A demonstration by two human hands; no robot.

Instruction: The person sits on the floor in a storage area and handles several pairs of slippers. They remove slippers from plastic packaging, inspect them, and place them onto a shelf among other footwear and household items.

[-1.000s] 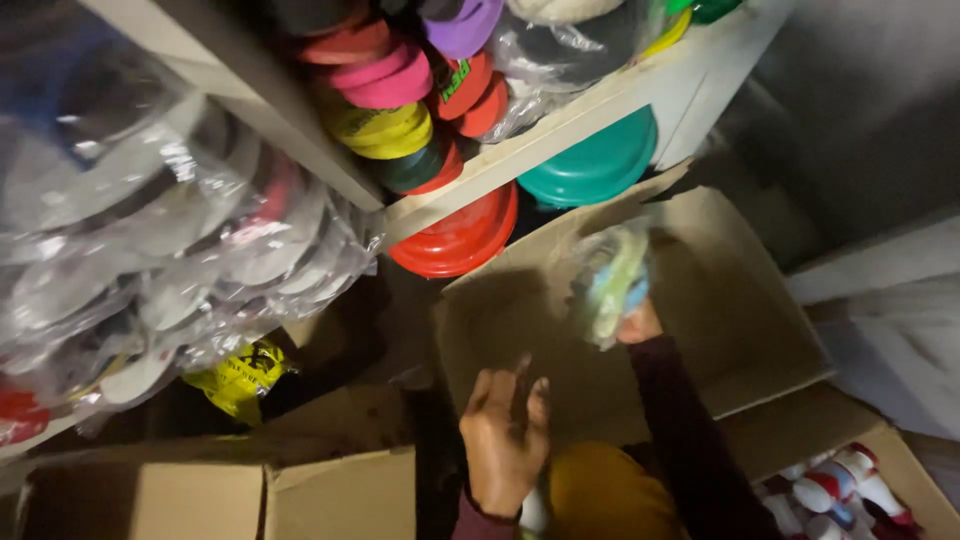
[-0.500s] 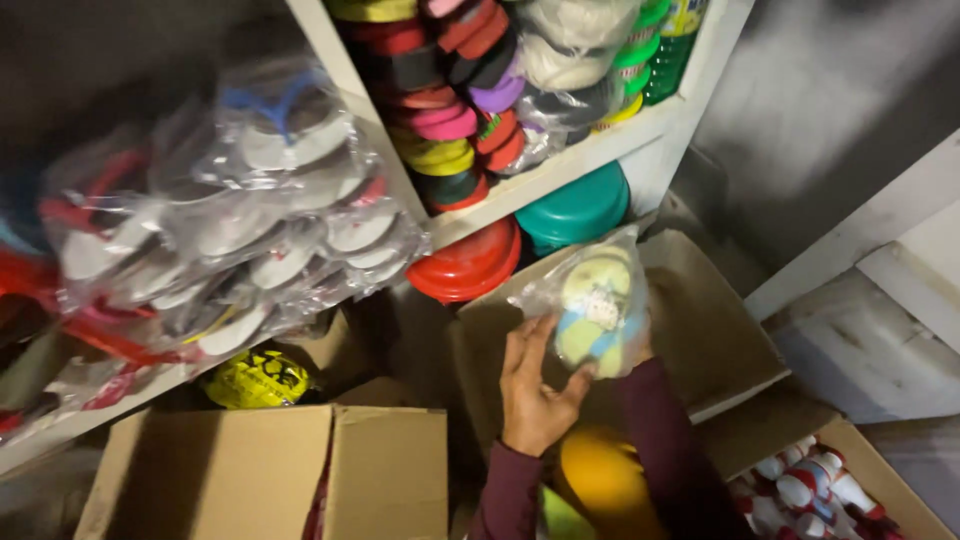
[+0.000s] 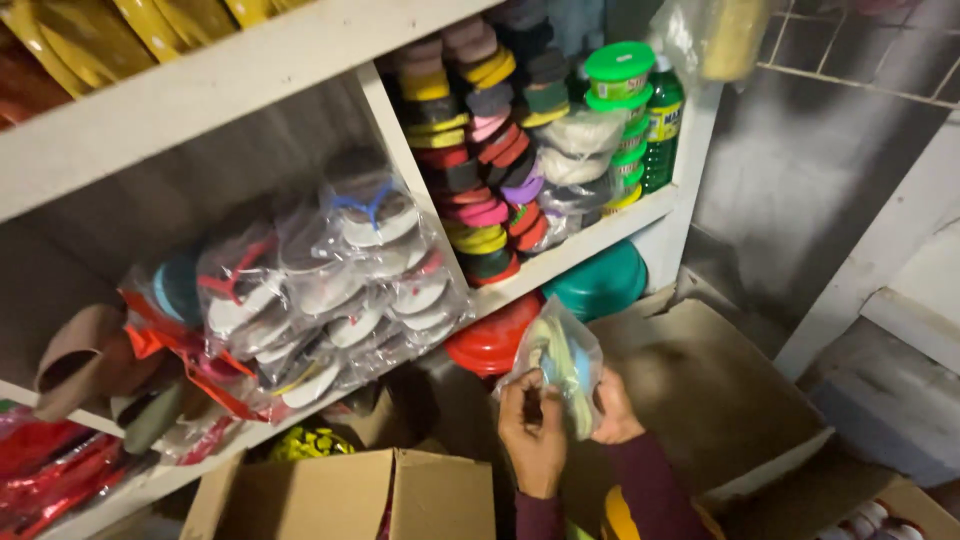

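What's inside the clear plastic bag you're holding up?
The clear bag, held by the left hand and right hand, shows pale yellow-green and blue pieces, seemingly flat. The fingers and crinkled plastic cover the rest, so kind and count are unclear.

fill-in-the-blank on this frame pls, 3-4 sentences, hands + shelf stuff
1. Both hands, the left hand and the right hand, hold a clear plastic ____ of pale sandals.
2. The stack of tubs with lids on the upper right shelf is ____ in colour.
3. Under the hands lies an open brown ____ box.
4. The red basins sit ____ the shelf board holding the bagged sandals.

Missing words: bag; green; cardboard; below
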